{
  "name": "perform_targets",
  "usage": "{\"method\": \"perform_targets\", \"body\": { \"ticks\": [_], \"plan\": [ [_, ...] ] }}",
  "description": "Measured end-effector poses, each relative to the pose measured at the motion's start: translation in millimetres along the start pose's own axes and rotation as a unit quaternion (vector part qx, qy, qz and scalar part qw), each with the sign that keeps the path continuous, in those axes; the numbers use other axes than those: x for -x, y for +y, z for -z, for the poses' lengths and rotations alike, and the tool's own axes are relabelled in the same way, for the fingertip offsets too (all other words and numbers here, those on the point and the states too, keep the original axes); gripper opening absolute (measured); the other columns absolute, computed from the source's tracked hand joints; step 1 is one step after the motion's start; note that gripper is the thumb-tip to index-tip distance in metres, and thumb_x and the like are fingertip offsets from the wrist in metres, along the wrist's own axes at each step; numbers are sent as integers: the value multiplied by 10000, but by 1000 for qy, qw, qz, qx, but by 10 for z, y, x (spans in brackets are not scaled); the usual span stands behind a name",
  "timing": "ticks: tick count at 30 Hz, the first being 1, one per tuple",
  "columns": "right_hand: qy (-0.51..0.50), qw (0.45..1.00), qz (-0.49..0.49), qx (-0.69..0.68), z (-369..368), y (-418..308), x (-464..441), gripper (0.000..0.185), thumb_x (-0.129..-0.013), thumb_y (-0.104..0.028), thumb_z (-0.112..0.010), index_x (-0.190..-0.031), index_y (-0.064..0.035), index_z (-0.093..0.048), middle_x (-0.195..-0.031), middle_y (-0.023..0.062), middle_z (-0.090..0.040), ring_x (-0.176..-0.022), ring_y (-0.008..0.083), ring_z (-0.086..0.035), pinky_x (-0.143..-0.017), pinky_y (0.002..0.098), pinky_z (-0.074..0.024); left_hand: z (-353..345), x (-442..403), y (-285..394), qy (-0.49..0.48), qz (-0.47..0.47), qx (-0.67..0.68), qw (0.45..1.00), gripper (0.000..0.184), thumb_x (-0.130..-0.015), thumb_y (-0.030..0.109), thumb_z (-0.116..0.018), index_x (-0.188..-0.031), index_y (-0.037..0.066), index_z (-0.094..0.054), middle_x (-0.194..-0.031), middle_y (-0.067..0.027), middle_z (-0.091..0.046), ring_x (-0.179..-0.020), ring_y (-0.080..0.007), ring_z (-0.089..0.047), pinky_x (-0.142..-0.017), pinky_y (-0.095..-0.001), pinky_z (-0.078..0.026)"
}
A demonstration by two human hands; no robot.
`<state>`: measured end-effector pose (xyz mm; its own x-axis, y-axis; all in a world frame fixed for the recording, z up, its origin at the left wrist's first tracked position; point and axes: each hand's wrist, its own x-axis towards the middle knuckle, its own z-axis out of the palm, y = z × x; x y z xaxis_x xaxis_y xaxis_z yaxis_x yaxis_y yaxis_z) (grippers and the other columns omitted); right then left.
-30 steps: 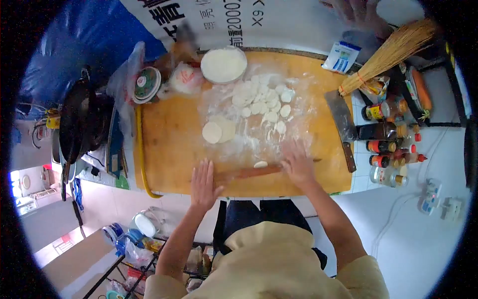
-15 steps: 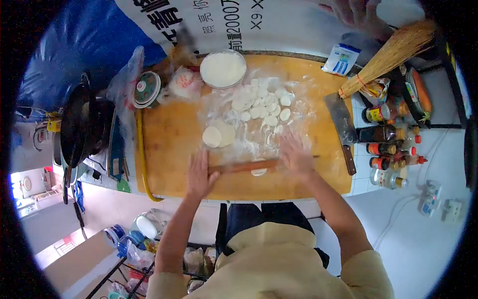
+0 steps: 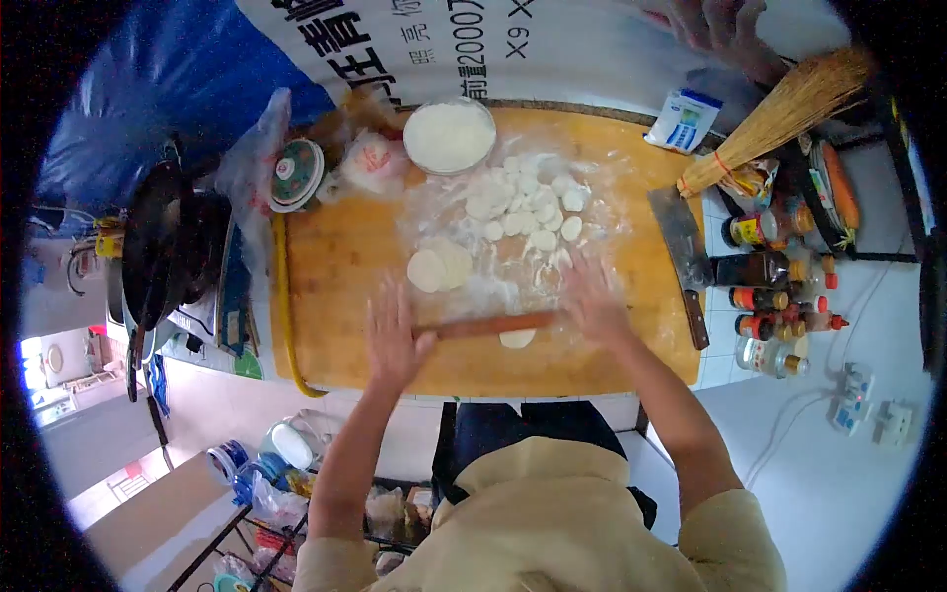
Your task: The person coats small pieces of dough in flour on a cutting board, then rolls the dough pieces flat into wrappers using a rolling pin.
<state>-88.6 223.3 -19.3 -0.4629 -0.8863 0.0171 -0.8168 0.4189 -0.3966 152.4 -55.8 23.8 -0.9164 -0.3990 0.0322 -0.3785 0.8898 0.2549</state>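
My left hand lies flat with its fingers stretched out over the left end of a wooden rolling pin. Over the pin's right end, my right hand is also spread, slightly blurred. A small dough disc shows just below the pin on the wooden board. Flattened wrappers overlap to the upper left of the pin. Many small dough pieces lie on floured wood farther back, beside a round bowl of white flour.
A cleaver lies at the board's right edge, near a straw brush and several bottles. A white-and-blue packet is at the back right. Plastic bags and a round tin stand at the back left.
Both hands and the pin have moved slightly away from my body since the earliest frame. The dough disc looks wider and now shows below the pin instead of above it.
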Motion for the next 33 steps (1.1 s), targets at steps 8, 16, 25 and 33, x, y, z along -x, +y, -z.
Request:
{"method": "perform_targets", "body": {
  "ticks": [8,16,25,33],
  "plan": [
    [-25,998,-11,-52,106,-157,18,585,-854,-272,-601,-1373,-67,-425,-1502,167,-292,-1365,400,-279,-1124,506,-214,-200,17,-255,-61,-34,72,995,916,-749,414,-664,-1442,-12,-244,-1490,-221,-274,-1392,-388,-225,-1138,-517,-170],
    [-80,996,-27,-12,231,-403,454,634,-890,-258,-566,-1450,-98,-315,-1519,145,-264,-1380,344,-277,-1115,518,-224,-83,512,-216,-118,-83,48,988,895,-757,380,-657,-1442,-14,-236,-1486,-217,-287,-1396,-352,-245,-1147,-500,-161],
    [-69,997,16,25,73,-184,421,679,-868,-272,-597,-1449,-83,-302,-1520,159,-253,-1378,370,-267,-1129,497,-222,11,445,-195,-108,-66,15,992,944,-712,372,-707,-1448,10,-240,-1494,-191,-291,-1395,-337,-253,-1156,-498,-144],
    [-23,993,-68,-91,233,-228,-99,649,-863,-306,-615,-1436,-152,-353,-1531,120,-244,-1388,364,-251,-1131,488,-230,-123,-173,-343,-3,-22,-24,999,914,-762,374,-676,-1460,9,-212,-1516,-192,-236,-1408,-333,-217,-1156,-505,-125]
  ]
}}
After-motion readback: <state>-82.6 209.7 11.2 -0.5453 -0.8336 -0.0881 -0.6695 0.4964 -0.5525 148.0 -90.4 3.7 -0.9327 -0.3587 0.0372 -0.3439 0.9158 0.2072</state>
